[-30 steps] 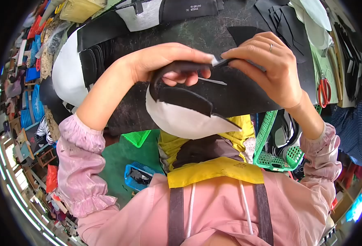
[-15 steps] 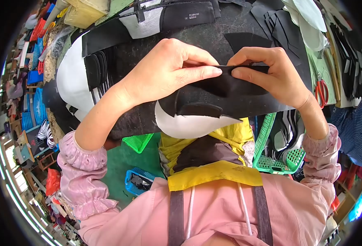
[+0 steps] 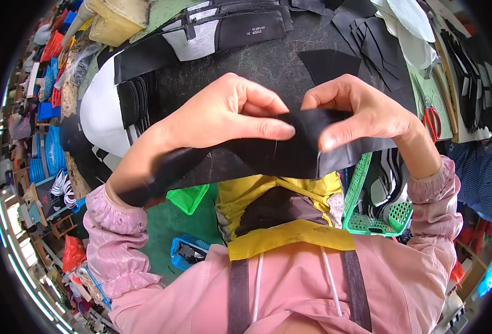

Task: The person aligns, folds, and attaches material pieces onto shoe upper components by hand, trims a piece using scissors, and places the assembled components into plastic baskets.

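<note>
My left hand (image 3: 229, 114) and my right hand (image 3: 363, 111) face each other above the dark work surface, thumbs toward me. Between them is a black shoe-upper piece (image 3: 306, 131), pinched at its upper edge by the fingers and thumb of each hand. Its lower part hangs toward the front edge of the table, and a greyish sheen shows below my right thumb. Where it ends on the left is hard to make out against the black surface. A separate dark cut piece (image 3: 329, 65) lies flat just beyond my right hand.
Black-and-white upper pieces (image 3: 251, 30) lie along the back, with a white-and-black stack (image 3: 98, 117) at left. Dark cut pieces (image 3: 368, 47) and red-handled scissors (image 3: 432, 119) are at right. Below the table edge stand a green basket (image 3: 368, 222) and a blue basket (image 3: 187, 250).
Both hands have come slightly nearer to me, with the black piece between them. The white curved part near the table's front edge is no longer visible. My right thumb has shifted lower.
</note>
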Motion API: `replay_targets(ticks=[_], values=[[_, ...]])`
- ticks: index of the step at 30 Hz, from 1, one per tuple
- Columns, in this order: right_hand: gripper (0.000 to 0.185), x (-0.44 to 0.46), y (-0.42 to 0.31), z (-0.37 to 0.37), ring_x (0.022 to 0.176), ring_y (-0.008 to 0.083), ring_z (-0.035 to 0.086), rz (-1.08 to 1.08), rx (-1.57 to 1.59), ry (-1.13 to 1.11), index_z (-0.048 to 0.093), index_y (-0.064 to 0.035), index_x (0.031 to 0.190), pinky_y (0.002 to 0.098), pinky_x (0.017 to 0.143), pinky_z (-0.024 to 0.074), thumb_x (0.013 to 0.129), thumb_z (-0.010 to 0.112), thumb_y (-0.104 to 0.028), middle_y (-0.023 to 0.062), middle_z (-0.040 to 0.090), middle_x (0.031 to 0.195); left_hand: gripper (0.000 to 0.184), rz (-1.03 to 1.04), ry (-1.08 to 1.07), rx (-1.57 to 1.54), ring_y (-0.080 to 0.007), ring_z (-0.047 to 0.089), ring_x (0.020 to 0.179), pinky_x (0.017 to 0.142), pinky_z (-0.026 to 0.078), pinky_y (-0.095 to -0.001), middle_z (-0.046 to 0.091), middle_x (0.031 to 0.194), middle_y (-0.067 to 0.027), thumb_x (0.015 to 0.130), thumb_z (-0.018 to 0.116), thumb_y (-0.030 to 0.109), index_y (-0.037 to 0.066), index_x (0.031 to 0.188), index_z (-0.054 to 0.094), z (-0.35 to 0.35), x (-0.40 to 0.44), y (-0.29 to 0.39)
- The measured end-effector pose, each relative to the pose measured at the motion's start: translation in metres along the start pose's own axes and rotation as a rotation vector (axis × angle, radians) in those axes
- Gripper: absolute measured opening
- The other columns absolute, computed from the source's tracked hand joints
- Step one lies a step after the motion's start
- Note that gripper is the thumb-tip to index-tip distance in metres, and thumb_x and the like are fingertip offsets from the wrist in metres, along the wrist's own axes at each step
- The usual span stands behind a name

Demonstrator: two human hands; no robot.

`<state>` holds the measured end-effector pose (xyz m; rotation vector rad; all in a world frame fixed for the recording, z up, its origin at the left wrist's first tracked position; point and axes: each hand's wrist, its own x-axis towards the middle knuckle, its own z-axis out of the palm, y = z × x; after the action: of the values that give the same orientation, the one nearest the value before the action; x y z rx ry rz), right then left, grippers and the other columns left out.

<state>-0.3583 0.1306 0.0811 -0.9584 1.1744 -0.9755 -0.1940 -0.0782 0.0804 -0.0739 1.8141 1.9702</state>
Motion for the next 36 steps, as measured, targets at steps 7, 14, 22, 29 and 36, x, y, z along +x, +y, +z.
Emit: replay_targets(ticks=[7, 14, 22, 29, 36], values=[[0.027, 0.006, 0.004, 0.01, 0.082, 0.0019, 0.059, 0.052, 0.075, 0.016, 0.072, 0.0036, 0.101, 0.021, 0.076, 0.0489, 0.088, 0.084, -0.016, -0.0046, 0.068, 0.088, 0.029, -0.044, -0.092, 0.05, -0.0042, 0.062, 0.093, 0.084, 0.052, -0.0236, 0.071, 0.1, 0.0012, 0.092, 0.079, 0.015, -0.003, 0.113, 0.07, 0.001, 0.0, 0.002], [0.024, 0.006, -0.013, 0.012, 0.08, 0.0036, 0.057, -0.044, -0.362, 0.129, 0.067, 0.0011, 0.094, 0.023, 0.071, 0.0477, 0.1, 0.07, -0.022, -0.0039, 0.064, 0.084, 0.021, -0.126, 0.064, 0.296, -0.0018, 0.06, 0.078, 0.073, 0.049, -0.0212, 0.07, 0.08, 0.0058, 0.082, 0.088, 0.016, 0.0, 0.091, 0.077, 0.022, 0.008, 0.018], [0.031, 0.013, 0.037, 0.027, 0.072, 0.0023, 0.06, -0.18, 0.602, -0.054, 0.069, -0.0047, 0.092, 0.019, 0.065, 0.049, 0.09, 0.081, -0.033, -0.004, 0.068, 0.083, 0.019, 0.152, -0.204, -0.303, -0.0053, 0.065, 0.087, 0.081, 0.052, -0.0228, 0.076, 0.094, -0.0018, 0.091, 0.08, 0.012, -0.003, 0.103, 0.076, 0.019, 0.004, -0.014], [0.027, 0.008, 0.025, 0.005, 0.089, 0.0065, 0.066, -0.065, 0.355, -0.218, 0.072, 0.0026, 0.108, 0.0237, 0.083, 0.0539, 0.088, 0.082, -0.012, 0.0025, 0.074, 0.098, 0.029, -0.051, -0.4, -0.288, -0.0072, 0.065, 0.094, 0.088, 0.052, -0.0246, 0.075, 0.105, -0.0049, 0.098, 0.073, 0.018, -0.006, 0.115, 0.072, 0.002, -0.004, -0.013], [0.025, -0.026, -0.031, -0.005, 0.088, 0.03, 0.069, -0.535, -1.03, 0.259, 0.078, -0.0015, 0.098, 0.0375, 0.079, 0.0565, 0.074, 0.08, -0.001, 0.0118, 0.073, 0.095, 0.023, 0.161, 0.136, 0.864, -0.0201, 0.074, 0.102, 0.088, 0.053, -0.0296, 0.077, 0.109, -0.0153, 0.086, 0.071, 0.0, 0.0, 0.109, 0.077, -0.03, -0.069, 0.037]])
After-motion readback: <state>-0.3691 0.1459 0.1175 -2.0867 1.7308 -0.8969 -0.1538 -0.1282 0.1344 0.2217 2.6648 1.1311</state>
